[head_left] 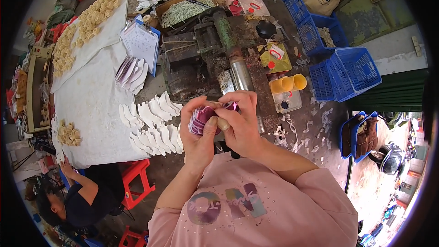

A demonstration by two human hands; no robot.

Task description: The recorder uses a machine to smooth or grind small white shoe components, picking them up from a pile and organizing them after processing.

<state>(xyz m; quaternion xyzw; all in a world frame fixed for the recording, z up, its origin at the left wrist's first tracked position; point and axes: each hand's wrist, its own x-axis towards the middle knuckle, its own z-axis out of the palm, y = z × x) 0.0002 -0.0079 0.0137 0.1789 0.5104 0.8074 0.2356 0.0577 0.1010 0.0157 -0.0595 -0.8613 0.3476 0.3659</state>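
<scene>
Close in front of my chest, my left hand (200,144) is closed round a small stack of shiny purple curved pieces (199,118) with pale edges. My right hand (244,121) pinches at the right end of the same stack, and a bit of purple (234,105) shows by its fingers. The thumbs nearly meet over the pieces and partly hide them. Just left of my hands, rows of white curved cut pieces (153,111) lie overlapping at the table's edge. Beyond them sits a fanned stack of white and purple pieces (131,73).
A greasy machine with a metal roller (241,75) stands ahead. Yellow cups (292,82) and tins are to its right, blue crates (345,73) beyond. A clipboard (141,43) and box of strings (187,11) lie behind. A co-worker (87,192) sits lower left near a red stool (138,185).
</scene>
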